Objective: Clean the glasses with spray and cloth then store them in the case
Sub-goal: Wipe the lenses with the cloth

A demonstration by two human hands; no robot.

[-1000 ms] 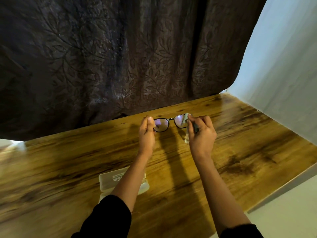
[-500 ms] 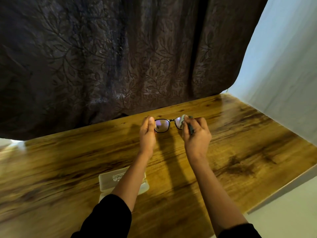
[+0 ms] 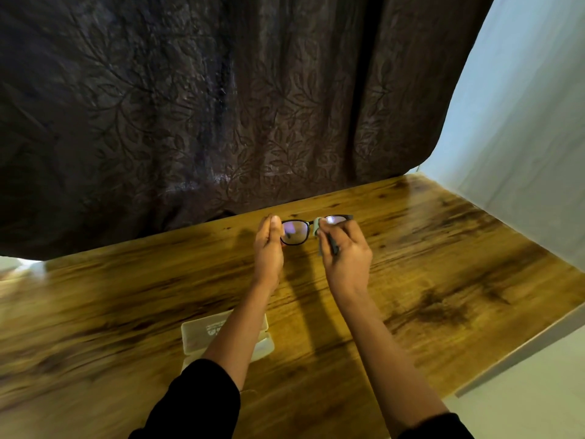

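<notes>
Since 0.5 s ago the cloth (image 3: 317, 230) has been shifted toward the bridge, so more of the right lens is uncovered. The glasses (image 3: 295, 232) are held above the worktop (image 3: 443, 264), at 12 o'clock. The frame's left end is pinched by the left hand (image 3: 269, 248). Cloth and right temple are gripped in the curled right hand (image 3: 346, 258). The pale case (image 3: 196, 334) lies at 6 o'clock, under the left forearm.

Black glasses (image 3: 296, 231), grey cloth (image 3: 317, 228), leaf-print brown curtain (image 3: 205, 106).
</notes>
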